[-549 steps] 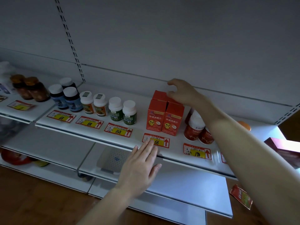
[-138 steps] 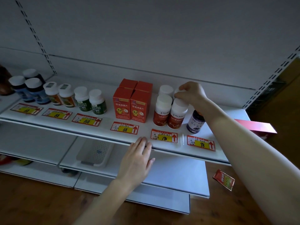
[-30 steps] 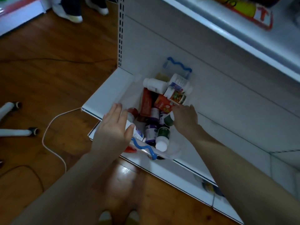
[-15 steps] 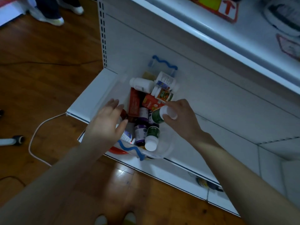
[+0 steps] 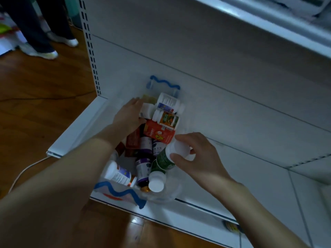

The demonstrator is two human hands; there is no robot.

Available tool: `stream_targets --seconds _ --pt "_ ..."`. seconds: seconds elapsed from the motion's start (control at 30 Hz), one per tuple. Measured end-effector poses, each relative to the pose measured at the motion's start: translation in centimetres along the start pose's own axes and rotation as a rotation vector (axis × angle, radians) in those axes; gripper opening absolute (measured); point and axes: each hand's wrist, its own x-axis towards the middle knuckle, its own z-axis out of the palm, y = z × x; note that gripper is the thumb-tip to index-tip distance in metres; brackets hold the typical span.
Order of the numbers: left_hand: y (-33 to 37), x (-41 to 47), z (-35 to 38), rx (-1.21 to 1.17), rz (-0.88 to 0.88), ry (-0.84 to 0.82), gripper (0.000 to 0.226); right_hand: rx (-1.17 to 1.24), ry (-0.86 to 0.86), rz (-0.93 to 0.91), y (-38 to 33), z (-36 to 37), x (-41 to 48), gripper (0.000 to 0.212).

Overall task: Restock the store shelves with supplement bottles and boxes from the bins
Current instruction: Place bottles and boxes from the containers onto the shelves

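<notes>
Picking from the clear bin (image 5: 170, 193) on the bottom shelf (image 5: 75, 135) is the step in hand. The right hand (image 5: 195, 156) pinches the white cap of a green-labelled bottle (image 5: 162, 161), which lies tilted at 4 o'clock in the bin with its base among the others. The left hand (image 5: 128, 116) curls round a white bottle (image 5: 147, 109) at 11 o'clock. Next, I judge, both bottles need lifting clear without dragging the red box (image 5: 159, 133) between them, then carrying up to the shelves.

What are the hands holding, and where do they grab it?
The right hand grips the green bottle by its white cap. The left hand grips a white bottle round its side.
</notes>
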Motion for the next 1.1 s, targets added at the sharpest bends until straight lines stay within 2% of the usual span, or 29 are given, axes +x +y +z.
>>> stream_targets --seconds 0.1,0.2,0.37,0.63,0.77,0.87,1.0,1.1 --pt "-0.3 0.8 0.6 0.026 0.009 -0.038 0.071 -0.002 0.011 -0.017 0.3 0.2 0.1 0.041" --pt "-0.3 0.8 0.9 0.015 0.005 0.026 0.061 0.002 0.010 -0.035 0.3 0.3 0.1 0.041" --pt "-0.3 0.2 0.7 0.246 0.057 0.122 0.062 -0.017 -0.013 -0.045 0.5 0.5 0.0 0.040" --pt "2.2 -2.4 -0.6 -0.162 -0.083 0.122 0.051 0.051 0.033 0.014 -0.2 0.7 -0.7 0.039" --pt "4.0 -6.0 -2.3 -0.298 -0.105 0.201 0.055 0.089 0.154 0.058 -1.4 0.3 -2.1 0.039" --pt "5.9 -9.1 -4.1 -0.428 -0.195 0.252 0.058 0.070 0.242 0.020 -3.0 -0.5 -3.7 0.037" --pt "7.8 -14.1 -6.8 -0.543 -0.184 0.346 0.060 0.083 0.229 0.055 -5.3 -1.9 -6.3 0.037" --pt "9.0 -18.6 -9.1 -0.613 -0.228 0.303 0.047 0.078 0.171 0.093 -7.0 -3.1 -8.8 0.037"
